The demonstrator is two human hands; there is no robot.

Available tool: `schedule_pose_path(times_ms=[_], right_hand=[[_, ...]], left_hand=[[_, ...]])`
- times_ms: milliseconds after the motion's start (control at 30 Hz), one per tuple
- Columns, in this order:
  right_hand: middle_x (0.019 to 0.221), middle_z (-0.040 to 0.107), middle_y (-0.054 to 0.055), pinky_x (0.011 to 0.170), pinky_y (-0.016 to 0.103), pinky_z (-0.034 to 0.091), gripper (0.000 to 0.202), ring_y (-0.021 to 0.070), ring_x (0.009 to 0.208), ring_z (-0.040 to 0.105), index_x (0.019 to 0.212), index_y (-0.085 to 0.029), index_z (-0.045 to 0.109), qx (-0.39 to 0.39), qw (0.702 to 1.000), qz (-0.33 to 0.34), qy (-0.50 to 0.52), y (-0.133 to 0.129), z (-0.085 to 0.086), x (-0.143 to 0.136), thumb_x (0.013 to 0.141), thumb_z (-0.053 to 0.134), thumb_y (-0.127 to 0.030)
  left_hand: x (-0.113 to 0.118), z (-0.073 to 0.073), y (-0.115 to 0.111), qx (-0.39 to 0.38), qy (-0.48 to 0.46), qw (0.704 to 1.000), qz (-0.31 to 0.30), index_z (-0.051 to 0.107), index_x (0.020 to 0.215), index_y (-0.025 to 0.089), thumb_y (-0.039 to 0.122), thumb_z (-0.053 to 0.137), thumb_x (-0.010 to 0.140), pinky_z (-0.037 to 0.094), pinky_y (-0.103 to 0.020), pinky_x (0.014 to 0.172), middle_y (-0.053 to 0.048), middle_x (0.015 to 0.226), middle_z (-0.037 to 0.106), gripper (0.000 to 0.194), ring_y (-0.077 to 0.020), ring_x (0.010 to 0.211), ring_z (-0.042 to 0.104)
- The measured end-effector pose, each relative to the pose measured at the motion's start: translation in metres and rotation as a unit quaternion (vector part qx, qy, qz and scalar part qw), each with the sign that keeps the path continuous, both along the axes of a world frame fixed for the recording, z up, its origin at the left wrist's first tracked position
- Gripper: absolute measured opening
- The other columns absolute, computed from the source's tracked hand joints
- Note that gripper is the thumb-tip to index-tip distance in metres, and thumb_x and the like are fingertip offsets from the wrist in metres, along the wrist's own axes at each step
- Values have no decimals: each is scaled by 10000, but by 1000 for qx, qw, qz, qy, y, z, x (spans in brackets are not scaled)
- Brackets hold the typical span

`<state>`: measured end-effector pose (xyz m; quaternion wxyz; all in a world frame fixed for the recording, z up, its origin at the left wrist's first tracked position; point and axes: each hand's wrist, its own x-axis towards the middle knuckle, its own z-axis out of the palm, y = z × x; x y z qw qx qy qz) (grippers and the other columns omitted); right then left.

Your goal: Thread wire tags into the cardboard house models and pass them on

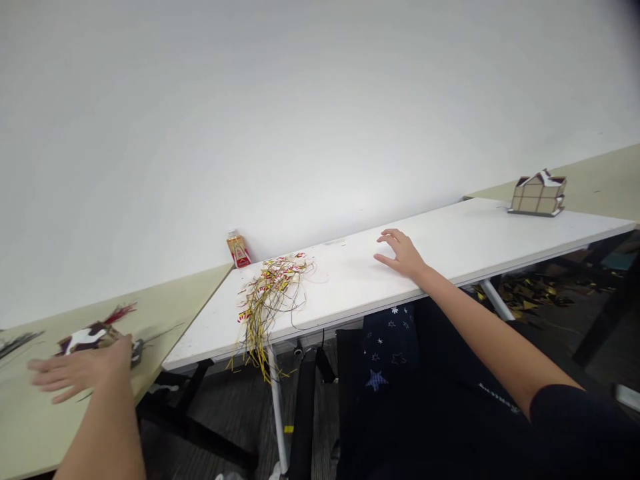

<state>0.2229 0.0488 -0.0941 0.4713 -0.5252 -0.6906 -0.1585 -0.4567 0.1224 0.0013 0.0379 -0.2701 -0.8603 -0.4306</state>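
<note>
My left hand (83, 368) reaches over the pale table on the left, fingers stretched out and a little blurred. Just behind it is a small model house (87, 337) with a dark, white-patched roof, partly hidden by the hand; whether they touch I cannot tell. Near the house lie some red strands (120, 312). Above the middle of the white table (345, 280) my right hand (404, 257) hovers or rests, fingers apart and curved, holding nothing. A second model house (537, 195), beige with a white-patched roof, stands at the right of the white table.
A tangled bunch of yellow, black and red-striped strings (267, 293) hangs over the white table's front edge. A red and gold bottle (239, 250) stands by the wall. Dark thin pieces (17, 343) lie far left. Gold scraps (525, 295) pile up below on the right.
</note>
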Motion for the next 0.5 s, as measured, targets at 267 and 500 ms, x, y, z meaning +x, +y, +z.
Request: schedule_pose_path(times_ms=[267,500], right_hand=[[1261,550,149,981,533,445,433,330,1169,551,1142,-234,598,11,1000,3,7,-1,-1,1,899,547,-588],[1277,532,138,996,554,436,419,340,1188,538,1145,-252,594,10,999,5,30,-3,-3,4,895,554,-586]], left_hand=[[126,35,42,116,396,837,-360,394,1376,180,501,560,774,346,-555,1122,-150,1459,438,703,-405,1356,404],[253,24,43,0,589,567,-576,651,1179,267,152,535,841,387,-520,1034,-133,1364,559,375,-333,1288,478]])
